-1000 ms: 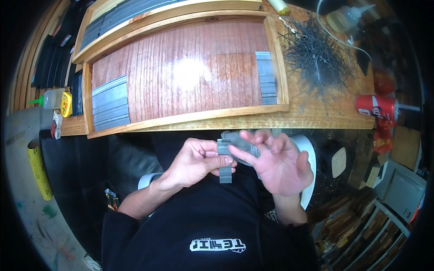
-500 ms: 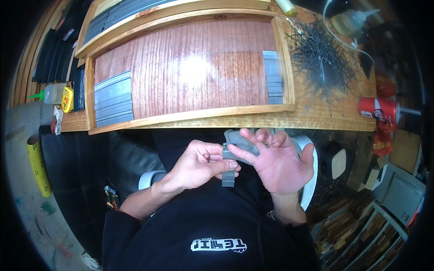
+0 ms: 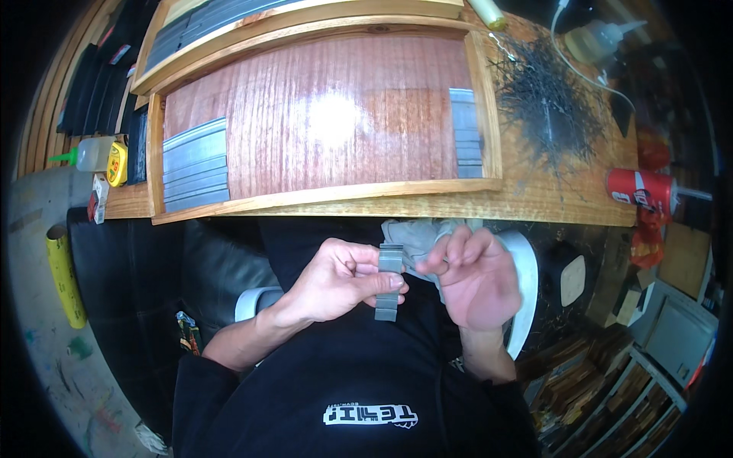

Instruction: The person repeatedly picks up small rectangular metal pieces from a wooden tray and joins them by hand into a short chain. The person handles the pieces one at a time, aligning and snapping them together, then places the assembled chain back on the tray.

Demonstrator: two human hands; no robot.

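My left hand (image 3: 343, 278) is closed around a short stack of thin grey strips (image 3: 388, 307), with the thumb pressed on its front. The strips stand upright and overlap in steps above and below the thumb. Just right of them, my right hand (image 3: 482, 278) hangs with its palm toward me, fingers loosely bent and somewhat blurred. I see nothing in it, and it is apart from the strips. Beyond both hands lies a wood-framed tray (image 3: 328, 197), with grey strips (image 3: 196, 168) lined up at its left end and more grey strips (image 3: 466, 133) at its right.
A second frame (image 3: 305, 17) of grey strips sits behind. Right on the table are a tangled pile of dark thin sticks (image 3: 546, 99), a squeeze bottle (image 3: 595, 42) and a red can (image 3: 641, 189). Left stand a green-tipped bottle (image 3: 92, 156) and a yellow container (image 3: 116, 164).
My right hand has drawn back from the strips toward the right, and its outstretched fingers have bent. My left hand keeps its hold on the stack, nearly in place.
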